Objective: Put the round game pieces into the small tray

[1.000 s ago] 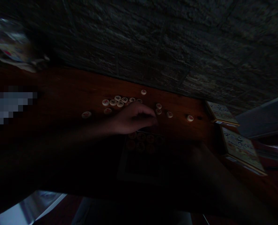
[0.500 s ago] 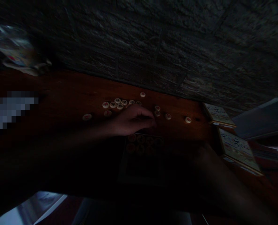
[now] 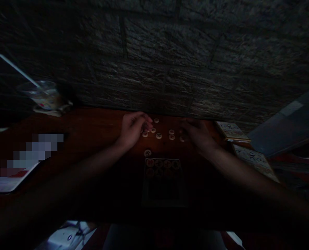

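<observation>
Several round pale pieces with red or black characters lie on the dark wooden table, among them a piece (image 3: 159, 135) between my hands and a black-marked piece (image 3: 147, 152) nearer me. My left hand (image 3: 136, 126) is over the left part of the group, fingers curled; whether it grips a piece is hidden. At the right end of the group, my right hand (image 3: 196, 133) reaches down beside a piece (image 3: 182, 138), its fingers dark and blurred. Close to me is a shallow box (image 3: 143, 187) with two rows of pieces at its far end.
A plastic cup with a straw (image 3: 46, 97) stands at the back left by the stone wall (image 3: 149, 62). Two flat printed boxes (image 3: 232, 130) (image 3: 255, 159) lie at the right. A pixelated bright object (image 3: 34, 156) is at the left.
My left hand has moved back over the left pieces, hiding several. My right hand has reached forward from the dark near side to the right pieces. The view has shifted.
</observation>
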{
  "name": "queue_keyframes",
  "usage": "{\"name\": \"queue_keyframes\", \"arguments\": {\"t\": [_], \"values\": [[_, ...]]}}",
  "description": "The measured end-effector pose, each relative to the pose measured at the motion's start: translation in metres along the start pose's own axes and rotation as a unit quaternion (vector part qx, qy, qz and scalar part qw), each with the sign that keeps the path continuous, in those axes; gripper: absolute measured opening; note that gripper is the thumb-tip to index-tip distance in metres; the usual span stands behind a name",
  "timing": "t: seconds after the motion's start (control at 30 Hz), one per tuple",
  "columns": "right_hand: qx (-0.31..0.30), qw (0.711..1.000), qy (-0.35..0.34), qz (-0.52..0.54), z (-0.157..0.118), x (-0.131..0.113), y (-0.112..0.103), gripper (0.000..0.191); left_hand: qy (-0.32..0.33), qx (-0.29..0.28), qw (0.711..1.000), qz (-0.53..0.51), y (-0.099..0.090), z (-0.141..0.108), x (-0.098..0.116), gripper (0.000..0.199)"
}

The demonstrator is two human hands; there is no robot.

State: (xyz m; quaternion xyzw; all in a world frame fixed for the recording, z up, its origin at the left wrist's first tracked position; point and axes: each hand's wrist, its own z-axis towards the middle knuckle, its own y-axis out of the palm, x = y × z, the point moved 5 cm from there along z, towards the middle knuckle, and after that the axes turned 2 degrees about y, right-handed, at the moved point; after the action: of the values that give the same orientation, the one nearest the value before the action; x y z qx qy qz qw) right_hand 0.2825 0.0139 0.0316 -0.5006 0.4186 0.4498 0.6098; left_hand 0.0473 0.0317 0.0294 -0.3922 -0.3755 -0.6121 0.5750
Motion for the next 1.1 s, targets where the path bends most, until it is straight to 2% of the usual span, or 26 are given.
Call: {"name": "queue_keyframes", "arguments": {"t": [0.1, 0.23, 0.33, 0.4, 0.57, 0.63, 0.7, 0.77, 0.87, 1.0, 1.1], "values": [[0.044, 0.998, -0.034, 0.016, 0.007, 0.018, 0.015, 0.034, 0.013, 0.018, 0.999, 0.027, -0.007, 0.005, -0.001, 0.022], [0.013, 0.996, -0.086, 0.009, -0.007, 0.032, 0.026, 0.031, 0.032, -0.021, 0.996, 0.079, -0.004, 0.001, -0.005, 0.019], [-0.018, 0.988, -0.151, -0.029, -0.019, 0.029, 0.024, 0.028, 0.072, -0.063, 0.982, 0.166, -0.001, -0.003, -0.008, 0.019], [-0.032, 0.985, -0.166, -0.047, -0.021, 0.026, 0.024, 0.028, 0.090, -0.066, 0.972, 0.208, -0.003, -0.004, -0.009, 0.022], [-0.028, 0.989, -0.146, -0.008, -0.015, 0.028, 0.023, 0.032, 0.112, 0.026, 0.962, 0.249, -0.022, 0.007, -0.005, 0.027], [-0.028, 0.990, -0.138, 0.010, -0.013, 0.030, 0.023, 0.032, 0.110, 0.032, 0.954, 0.277, -0.025, 0.011, -0.005, 0.030], [-0.031, 0.988, -0.147, 0.023, -0.012, 0.030, 0.024, 0.031, 0.105, -0.018, 0.936, 0.334, -0.020, 0.013, -0.007, 0.026], [-0.034, 0.985, -0.167, 0.026, -0.013, 0.027, 0.026, 0.030, 0.111, -0.096, 0.908, 0.393, -0.010, 0.011, -0.011, 0.024], [-0.031, 0.982, -0.186, 0.015, -0.014, 0.025, 0.026, 0.030, 0.134, -0.183, 0.867, 0.443, 0.003, 0.006, -0.016, 0.030], [-0.033, 0.980, -0.196, 0.010, -0.012, 0.024, 0.027, 0.030, 0.185, -0.250, 0.824, 0.474, 0.012, 0.000, -0.023, 0.029], [-0.036, 0.977, -0.208, 0.007, -0.012, 0.024, 0.028, 0.029, 0.209, -0.273, 0.810, 0.475, 0.015, -0.002, -0.026, 0.025]]}}
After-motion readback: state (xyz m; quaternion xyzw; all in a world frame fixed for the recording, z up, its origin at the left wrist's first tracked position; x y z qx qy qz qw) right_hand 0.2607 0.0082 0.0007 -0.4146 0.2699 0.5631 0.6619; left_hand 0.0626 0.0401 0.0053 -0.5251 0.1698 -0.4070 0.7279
